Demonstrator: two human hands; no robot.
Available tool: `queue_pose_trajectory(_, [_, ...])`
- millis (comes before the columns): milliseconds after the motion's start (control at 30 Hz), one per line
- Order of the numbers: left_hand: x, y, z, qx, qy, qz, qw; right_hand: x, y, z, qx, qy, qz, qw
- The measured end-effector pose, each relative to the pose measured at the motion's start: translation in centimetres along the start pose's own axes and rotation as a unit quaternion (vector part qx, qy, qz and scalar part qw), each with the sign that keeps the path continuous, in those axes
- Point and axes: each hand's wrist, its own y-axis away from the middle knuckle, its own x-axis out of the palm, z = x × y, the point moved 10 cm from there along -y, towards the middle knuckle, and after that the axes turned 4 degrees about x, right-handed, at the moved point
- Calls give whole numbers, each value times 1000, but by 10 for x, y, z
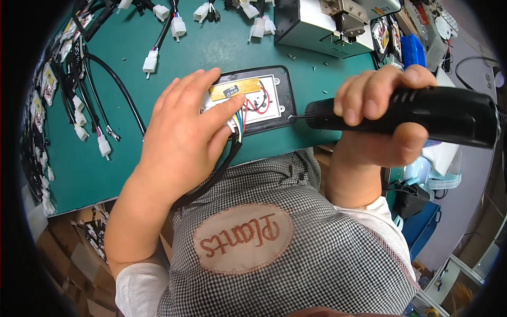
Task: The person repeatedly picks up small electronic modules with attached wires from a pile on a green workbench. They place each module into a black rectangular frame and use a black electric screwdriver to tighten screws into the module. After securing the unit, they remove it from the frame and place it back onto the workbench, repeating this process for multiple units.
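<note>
A shallow black housing (288, 92) lies on the green bench. Inside it are a white plate (273, 103), a yellowish circuit board (248, 86) and thin coloured wires (259, 105). My left hand (182, 116) grips the left part of the housing, with its thumb on the board and its other fingers over the far left edge. A thick black cable (224, 161) runs out from the near side, below that hand. My right hand (377, 105) is closed around a black electric screwdriver (454, 113), held nearly level, its bit at the housing's near right corner.
Black cables with white connectors (150, 62) lie at the far side, and more bundles (79, 116) crowd the left. A pale metal box machine (322, 29) stands at the back right. Loose screws (291, 56) are scattered before it. A blue bin (413, 51) is at far right.
</note>
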Motion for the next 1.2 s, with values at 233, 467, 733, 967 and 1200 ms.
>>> queue_pose_trajectory(233, [-34, -10, -23, 19, 140, -62, 988, 10, -12, 40, -23, -115, 89, 989])
queue_pose_trajectory(467, [-11, -17, -32, -44, 400, -78, 912, 27, -18, 60, -49, -184, 39, 981])
queue_pose_trajectory(733, [16, -1, -24, -162, 668, -37, 725, 13, -17, 73, -96, -246, -45, 963])
queue_pose_trajectory(967, [32, 4, -43, -158, 727, 33, 667, 15, -15, 64, -70, -279, -43, 957])
queue_pose_trajectory(1200, [-13, -14, -45, 21, 396, -36, 917, 13, -8, 54, -58, -226, -51, 971])
